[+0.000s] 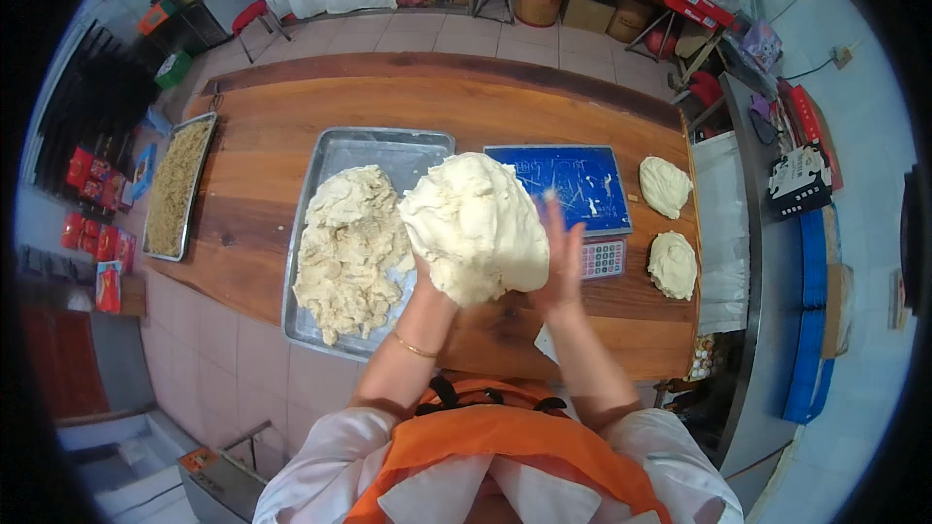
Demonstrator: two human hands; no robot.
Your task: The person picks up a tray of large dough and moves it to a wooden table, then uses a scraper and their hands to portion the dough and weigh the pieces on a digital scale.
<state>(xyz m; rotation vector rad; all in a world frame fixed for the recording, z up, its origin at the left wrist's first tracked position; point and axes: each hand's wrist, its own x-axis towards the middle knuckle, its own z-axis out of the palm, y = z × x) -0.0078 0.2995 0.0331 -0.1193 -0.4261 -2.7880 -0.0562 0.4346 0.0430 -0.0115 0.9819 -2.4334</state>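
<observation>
A large lump of pale dough [477,225] is held up in front of me over the wooden table. My left hand [429,276] supports it from beneath at its left side, its fingers mostly hidden by the dough. At the dough's right edge is my right hand [561,255], fingers apart; the dough hides whether its palm touches. A metal tray [306,291] with rough, crumbly dough [349,255] lies to the left. Behind my right hand stands a digital scale [603,259] with a scratched blue platform [575,185]. Two smaller dough lumps [665,187] [672,266] rest near the table's right edge.
A tray of brown crumbly filling [177,189] sits at the left end of the wooden table [247,204]. A white flat piece [546,343] lies near the front edge, by my right forearm. A metal counter [750,247] runs along the right side.
</observation>
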